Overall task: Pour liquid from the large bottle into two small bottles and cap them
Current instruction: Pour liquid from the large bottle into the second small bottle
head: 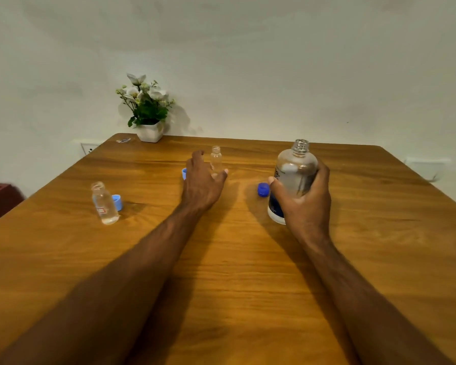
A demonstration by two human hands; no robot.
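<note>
Large bottle (295, 177), uncapped, is sitting in the right hand (307, 204)'s grip, fingers wrapping its body just above the bench (248, 259). Its dark blue cap (263, 189) is lying beside it. Left hand (203, 180) is reaching wide open around one empty small bottle (216, 159); the second small bottle (104, 204) is standing far left, touching a light blue cap (117, 202).

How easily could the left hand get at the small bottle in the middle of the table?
Probably yes: the left hand is open right beside the small bottle, nothing stands between them, and the right hand grips the large bottle well clear.
</note>
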